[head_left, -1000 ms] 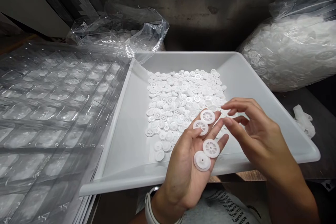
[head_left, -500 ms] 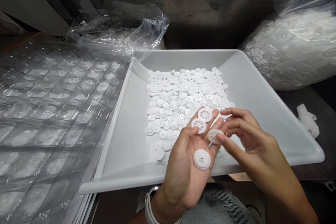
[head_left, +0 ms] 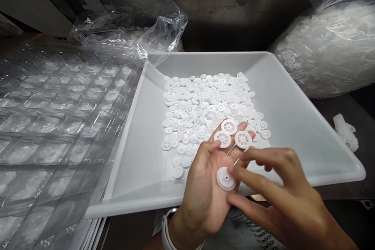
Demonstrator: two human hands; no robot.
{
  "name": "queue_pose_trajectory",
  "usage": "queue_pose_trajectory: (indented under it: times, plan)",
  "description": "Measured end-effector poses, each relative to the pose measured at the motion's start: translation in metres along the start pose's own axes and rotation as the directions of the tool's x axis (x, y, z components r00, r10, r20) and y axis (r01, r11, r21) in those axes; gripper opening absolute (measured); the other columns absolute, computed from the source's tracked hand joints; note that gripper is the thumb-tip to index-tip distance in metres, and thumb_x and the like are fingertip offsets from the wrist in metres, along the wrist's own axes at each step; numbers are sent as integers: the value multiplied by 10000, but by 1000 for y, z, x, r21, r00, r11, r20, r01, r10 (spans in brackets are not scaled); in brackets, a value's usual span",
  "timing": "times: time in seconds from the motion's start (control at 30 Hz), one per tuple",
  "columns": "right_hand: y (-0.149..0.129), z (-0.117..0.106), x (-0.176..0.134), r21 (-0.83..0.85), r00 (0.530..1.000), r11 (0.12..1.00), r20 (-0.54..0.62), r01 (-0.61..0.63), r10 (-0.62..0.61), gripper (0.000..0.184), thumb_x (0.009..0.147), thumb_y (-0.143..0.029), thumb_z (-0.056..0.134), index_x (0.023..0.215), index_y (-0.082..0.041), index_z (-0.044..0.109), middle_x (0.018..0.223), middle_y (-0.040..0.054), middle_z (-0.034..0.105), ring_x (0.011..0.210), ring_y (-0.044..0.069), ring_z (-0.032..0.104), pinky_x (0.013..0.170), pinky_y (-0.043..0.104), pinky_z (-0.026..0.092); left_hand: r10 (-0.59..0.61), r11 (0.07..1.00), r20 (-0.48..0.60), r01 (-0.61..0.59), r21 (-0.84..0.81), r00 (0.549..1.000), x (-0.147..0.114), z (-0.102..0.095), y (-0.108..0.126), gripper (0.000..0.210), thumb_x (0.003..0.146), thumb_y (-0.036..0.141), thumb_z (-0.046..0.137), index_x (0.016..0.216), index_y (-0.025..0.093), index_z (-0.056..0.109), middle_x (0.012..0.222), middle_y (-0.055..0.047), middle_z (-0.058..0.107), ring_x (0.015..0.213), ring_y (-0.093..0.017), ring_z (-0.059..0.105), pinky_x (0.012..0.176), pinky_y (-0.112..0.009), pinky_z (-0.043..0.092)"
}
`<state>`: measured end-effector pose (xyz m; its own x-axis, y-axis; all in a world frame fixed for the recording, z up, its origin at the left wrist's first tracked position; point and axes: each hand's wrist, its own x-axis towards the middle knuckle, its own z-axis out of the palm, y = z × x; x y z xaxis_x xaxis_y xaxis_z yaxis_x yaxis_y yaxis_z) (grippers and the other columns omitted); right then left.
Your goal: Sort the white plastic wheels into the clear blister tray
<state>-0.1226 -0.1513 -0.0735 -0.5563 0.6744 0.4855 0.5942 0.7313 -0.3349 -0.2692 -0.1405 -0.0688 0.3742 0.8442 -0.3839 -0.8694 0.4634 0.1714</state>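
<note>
My left hand [head_left: 209, 183] is palm up and cupped, holding several white plastic gears. Near its fingertips lie a spoked gear [head_left: 229, 127], a second one [head_left: 222, 139] under the thumb tip, and a third [head_left: 243, 140] on the right. A gear with a toothed ring [head_left: 225, 180] rests lower on the palm. Over that gear, my right hand [head_left: 272, 187] has its fingers and thumb apart. One fingertip meets the gear's upper right edge, while the thumb tip is just below it.
Beneath my hands, a grey-white tray [head_left: 123, 156] contains many similar gears [head_left: 205, 101]. Stacked clear blister trays [head_left: 43, 125] lie left. An opened plastic bag [head_left: 131, 27] sits behind, a full bag of gears [head_left: 331, 47] at right, with a crumpled white piece [head_left: 345, 133] below it.
My right hand has released the third spoked gear onto the left fingers and moved down to the toothed gear on the palm. The left hand has stayed nearly still.
</note>
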Motion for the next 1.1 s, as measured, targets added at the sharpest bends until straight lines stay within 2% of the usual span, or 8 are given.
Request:
queue_pose_trajectory:
  times: [0.07,0.13,0.27,0.43,0.6,0.73,0.87,1.1]
  plan:
    - [-2,2,0,32,999,998,14,51,-51,273,921,-143,681,1184,-158,610,1067,88,624,928,190,555,772,333,520,-1,1000,-1,1,8,1000,0,-2,0,461,955,324,475,1377,168,577,1404,-82,652,1352,-254,560,1221,-381,340]
    - [-4,6,1,57,998,996,-21,63,-62,217,917,-100,673,1130,-110,630,992,84,654,854,169,582,720,319,517,34,999,-23,-35,-12,999,1,-2,0,488,956,301,477,1432,200,523,1417,-62,645,1354,-219,558,1205,-346,361]
    - [-4,14,2,31,992,999,-123,29,-25,142,906,-103,691,1043,-110,655,910,69,666,781,162,579,674,324,492,38,999,-22,-39,-29,999,-1,0,0,534,954,298,484,1481,212,465,1425,-70,638,1347,-213,565,1173,-340,404]
    - [-7,19,5,95,966,984,-197,-149,165,118,902,-27,649,971,-123,637,824,41,595,777,134,553,689,287,470,63,996,-20,-64,-59,998,-1,2,-2,536,965,260,465,1493,174,444,1368,-85,678,1334,-230,577,1190,-377,379]
    - [-10,19,11,193,911,926,-201,-323,360,143,922,-76,634,821,-166,588,788,-6,538,729,78,505,670,217,438,74,994,-13,-75,-75,997,3,1,-1,524,951,261,483,1462,142,484,1347,-110,687,1365,-245,548,1224,-395,323]
    - [-6,21,10,251,866,884,-218,-395,449,117,929,-115,651,864,-188,586,814,-25,520,738,77,472,659,208,425,99,991,-29,-101,-86,995,4,1,1,508,945,235,487,1440,124,505,1423,-138,628,1377,-260,535,1246,-428,275]
    - [-2,24,6,307,837,855,-235,-419,494,89,939,-167,663,976,-202,591,864,-20,523,780,90,481,630,223,432,88,990,-82,-96,-100,993,3,1,2,539,933,238,493,1463,137,473,1444,-144,610,1324,-251,588,1203,-413,363]
    - [0,27,1,360,828,839,-242,-407,506,166,909,-115,676,1022,-212,603,863,-25,529,772,90,475,614,237,424,87,991,-94,-96,-98,992,0,3,2,570,939,234,461,1493,108,416,1427,-170,619,1282,-263,621,1019,-333,549]
